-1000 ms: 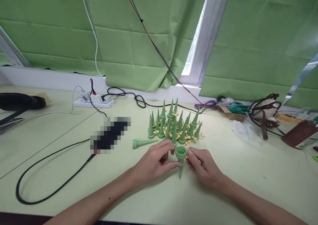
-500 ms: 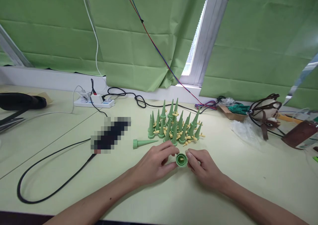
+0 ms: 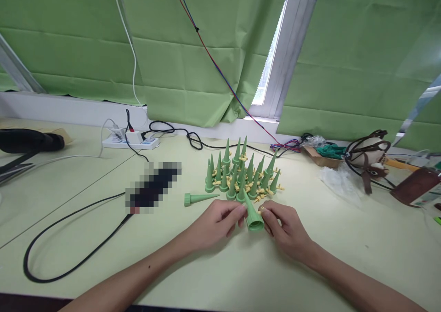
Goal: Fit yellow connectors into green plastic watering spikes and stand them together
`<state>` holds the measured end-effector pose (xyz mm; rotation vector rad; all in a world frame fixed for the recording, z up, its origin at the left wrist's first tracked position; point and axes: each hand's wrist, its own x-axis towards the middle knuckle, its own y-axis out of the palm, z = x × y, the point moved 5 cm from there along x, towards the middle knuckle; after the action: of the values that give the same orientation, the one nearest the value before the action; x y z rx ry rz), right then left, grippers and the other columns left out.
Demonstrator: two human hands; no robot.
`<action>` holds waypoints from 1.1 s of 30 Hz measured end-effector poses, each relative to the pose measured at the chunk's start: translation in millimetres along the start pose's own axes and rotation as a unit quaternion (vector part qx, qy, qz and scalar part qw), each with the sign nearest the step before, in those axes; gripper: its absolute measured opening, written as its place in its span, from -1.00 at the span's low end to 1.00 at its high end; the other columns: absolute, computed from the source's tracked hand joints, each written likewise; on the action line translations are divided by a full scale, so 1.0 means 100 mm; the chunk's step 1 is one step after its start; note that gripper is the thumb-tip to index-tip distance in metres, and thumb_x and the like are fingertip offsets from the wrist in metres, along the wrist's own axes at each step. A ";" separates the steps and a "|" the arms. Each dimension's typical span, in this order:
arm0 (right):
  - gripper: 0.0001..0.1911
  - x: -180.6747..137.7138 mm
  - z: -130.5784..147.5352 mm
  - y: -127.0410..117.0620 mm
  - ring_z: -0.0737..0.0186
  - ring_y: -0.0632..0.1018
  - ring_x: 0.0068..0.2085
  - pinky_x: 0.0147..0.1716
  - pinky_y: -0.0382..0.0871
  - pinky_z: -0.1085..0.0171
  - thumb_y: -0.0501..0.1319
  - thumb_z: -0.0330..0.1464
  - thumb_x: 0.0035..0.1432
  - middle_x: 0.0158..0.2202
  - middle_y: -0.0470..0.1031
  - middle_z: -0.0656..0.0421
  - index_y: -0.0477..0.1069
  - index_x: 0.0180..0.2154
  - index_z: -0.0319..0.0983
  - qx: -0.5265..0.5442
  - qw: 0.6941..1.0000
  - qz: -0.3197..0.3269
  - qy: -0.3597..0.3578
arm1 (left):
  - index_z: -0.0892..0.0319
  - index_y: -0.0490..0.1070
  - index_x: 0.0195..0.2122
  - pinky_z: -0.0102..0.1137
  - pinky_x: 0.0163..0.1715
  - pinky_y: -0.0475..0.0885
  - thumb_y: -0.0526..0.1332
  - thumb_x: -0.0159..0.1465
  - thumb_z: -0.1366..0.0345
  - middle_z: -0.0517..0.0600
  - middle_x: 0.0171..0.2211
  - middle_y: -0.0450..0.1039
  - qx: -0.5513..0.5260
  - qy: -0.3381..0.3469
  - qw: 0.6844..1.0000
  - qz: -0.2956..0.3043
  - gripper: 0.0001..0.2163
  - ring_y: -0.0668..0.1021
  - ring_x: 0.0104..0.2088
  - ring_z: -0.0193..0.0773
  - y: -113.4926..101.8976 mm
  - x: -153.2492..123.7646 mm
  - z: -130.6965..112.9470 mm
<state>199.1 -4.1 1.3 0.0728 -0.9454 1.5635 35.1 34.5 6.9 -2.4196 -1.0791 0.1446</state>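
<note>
The left hand [image 3: 222,221] pinches the green spike [image 3: 254,218], which should be held firm while the right hand [image 3: 284,225] grips the yellow fitting [image 3: 259,212] at its side.

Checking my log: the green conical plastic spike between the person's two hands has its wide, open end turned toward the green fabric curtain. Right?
No: the head view shows the held green conical plastic spike has its wide, open end turned toward the camera.
</note>
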 end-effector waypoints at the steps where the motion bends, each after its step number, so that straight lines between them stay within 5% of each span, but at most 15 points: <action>1: -0.64 0.00 0.01 0.01 0.32 0.27 -0.53 -0.47 0.16 0.33 -0.02 -0.32 0.44 -0.56 0.25 0.27 0.23 -0.46 -0.19 -0.001 1.000 0.008 -0.002 | 0.19 0.23 -0.53 -0.44 -0.47 0.20 -0.06 0.46 0.02 -0.15 -0.61 0.20 -0.020 -0.008 1.000 0.008 -0.53 0.28 -0.56 -0.39 0.01 0.00 0.01; 8: -0.67 0.00 0.00 0.06 0.30 0.31 -0.51 -0.46 0.19 0.32 -0.02 -0.25 0.45 -0.52 0.32 0.24 0.36 -0.34 -0.20 -0.004 0.999 0.051 -0.001 | 0.18 0.25 -0.46 -0.47 -0.52 0.17 0.12 0.37 0.03 -0.19 -0.63 0.18 -0.080 -0.036 0.996 0.024 -0.63 0.30 -0.57 -0.40 0.01 0.00 0.09; 16: -0.67 0.00 0.00 0.07 0.33 0.28 -0.52 -0.48 0.14 0.34 -0.03 -0.28 0.45 -0.53 0.29 0.26 0.32 -0.37 -0.21 -0.005 0.998 0.059 -0.009 | 0.20 0.30 -0.47 -0.46 -0.50 0.14 0.20 0.33 0.12 -0.17 -0.56 0.18 -0.032 -0.006 0.999 -0.010 -0.69 0.28 -0.52 -0.40 -0.02 0.00 0.02; 25: -0.60 0.00 -0.03 0.12 0.35 0.16 -0.55 -0.50 0.04 0.31 -0.06 -0.30 0.45 -0.58 0.08 0.32 0.03 -0.50 -0.18 -0.034 0.996 0.086 0.011 | 0.20 0.28 -0.48 -0.46 -0.48 0.19 0.25 0.34 0.19 -0.11 -0.47 0.23 0.134 0.159 0.976 -0.066 -0.70 0.29 -0.46 -0.38 -0.02 -0.06 -0.06; 33: -0.58 0.03 -0.04 0.15 0.36 0.13 -0.57 -0.51 0.01 0.29 -0.08 -0.30 0.43 -0.61 0.03 0.32 0.02 -0.53 -0.18 -0.031 0.993 0.103 0.051 | 0.21 0.48 -0.19 -0.47 -0.43 0.31 0.16 0.41 0.27 0.06 -0.26 0.42 0.221 0.258 0.939 -0.059 -0.85 0.43 -0.39 -0.34 0.01 -0.13 -0.08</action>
<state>187.7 1.8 -7.9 -0.1523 -0.9421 1.7086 29.3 21.3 12.4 -1.8348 -0.8338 -0.2529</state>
